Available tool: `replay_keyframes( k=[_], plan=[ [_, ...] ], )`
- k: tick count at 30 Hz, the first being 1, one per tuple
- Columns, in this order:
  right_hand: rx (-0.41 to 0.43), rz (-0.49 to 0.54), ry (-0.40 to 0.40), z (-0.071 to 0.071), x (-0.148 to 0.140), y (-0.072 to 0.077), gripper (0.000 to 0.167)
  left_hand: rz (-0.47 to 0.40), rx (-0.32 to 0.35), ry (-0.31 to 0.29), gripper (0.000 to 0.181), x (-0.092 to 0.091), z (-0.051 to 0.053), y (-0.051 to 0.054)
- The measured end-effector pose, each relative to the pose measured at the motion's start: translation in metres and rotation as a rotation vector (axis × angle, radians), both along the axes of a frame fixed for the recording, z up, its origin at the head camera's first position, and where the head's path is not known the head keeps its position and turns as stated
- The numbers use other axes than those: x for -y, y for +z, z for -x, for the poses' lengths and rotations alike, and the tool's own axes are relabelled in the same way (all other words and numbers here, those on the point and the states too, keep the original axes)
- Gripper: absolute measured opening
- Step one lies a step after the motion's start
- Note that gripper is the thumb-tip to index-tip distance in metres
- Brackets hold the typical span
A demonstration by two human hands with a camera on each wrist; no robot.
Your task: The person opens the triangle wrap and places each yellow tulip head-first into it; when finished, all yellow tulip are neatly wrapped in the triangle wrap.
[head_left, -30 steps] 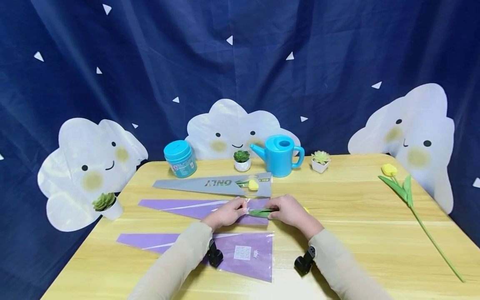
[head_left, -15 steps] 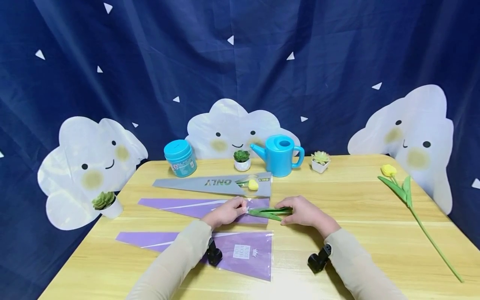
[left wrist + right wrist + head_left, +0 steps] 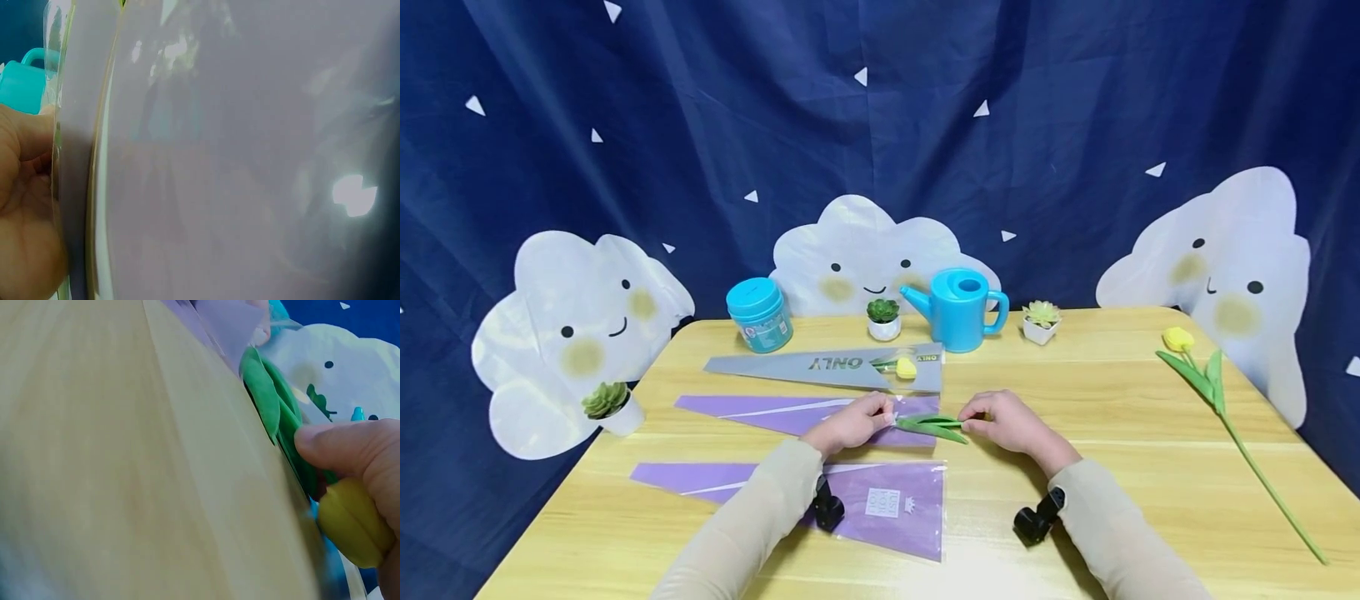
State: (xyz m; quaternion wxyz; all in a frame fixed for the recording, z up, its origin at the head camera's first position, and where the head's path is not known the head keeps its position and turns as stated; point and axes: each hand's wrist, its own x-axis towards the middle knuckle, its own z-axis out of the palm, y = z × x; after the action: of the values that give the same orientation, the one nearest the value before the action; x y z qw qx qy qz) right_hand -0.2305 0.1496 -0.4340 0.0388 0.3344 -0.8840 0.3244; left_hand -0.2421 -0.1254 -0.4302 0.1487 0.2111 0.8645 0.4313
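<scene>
In the head view my left hand [image 3: 853, 422] pinches the open edge of the middle purple flower sleeve [image 3: 745, 407]. A yellow tulip has its green leaves [image 3: 931, 425] at the sleeve's mouth. My right hand [image 3: 1003, 421] pinches the tulip's stem just below the bloom. The right wrist view shows the yellow bloom [image 3: 355, 522] under that hand, beside the thumb [image 3: 331, 447]. Its lower stem is hidden by the left hand and sleeve. In the left wrist view purple film fills most of the picture, with my left hand [image 3: 28, 200] at the left.
A second purple sleeve [image 3: 895, 521] lies in front. Behind lies a grey sleeve [image 3: 775, 369] with a yellow tulip [image 3: 906, 367] in it. Another tulip [image 3: 1232, 429] lies at the right. A blue jar [image 3: 760, 315], a watering can [image 3: 958, 310] and several potted succulents [image 3: 883, 321] stand around.
My right hand has shifted right along the tulip, from its leaves to near the bloom, and its fingers have closed on the stem. More leaf shows now. My left hand has stayed put.
</scene>
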Motion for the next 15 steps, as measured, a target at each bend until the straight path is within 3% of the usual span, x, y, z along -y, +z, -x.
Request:
replay_keyframes(
  k=[7, 15],
  plan=[
    [-0.020, 0.020, -0.097, -0.005, 0.007, 0.001, 0.007, 0.038, -0.024, -0.017, 0.017, 0.000, -0.001, 0.003],
    [-0.025, 0.063, -0.165, -0.006, 0.016, -0.001, 0.011, 0.047, -0.127, -0.047, 0.019, -0.001, -0.003, 0.006]
  ],
)
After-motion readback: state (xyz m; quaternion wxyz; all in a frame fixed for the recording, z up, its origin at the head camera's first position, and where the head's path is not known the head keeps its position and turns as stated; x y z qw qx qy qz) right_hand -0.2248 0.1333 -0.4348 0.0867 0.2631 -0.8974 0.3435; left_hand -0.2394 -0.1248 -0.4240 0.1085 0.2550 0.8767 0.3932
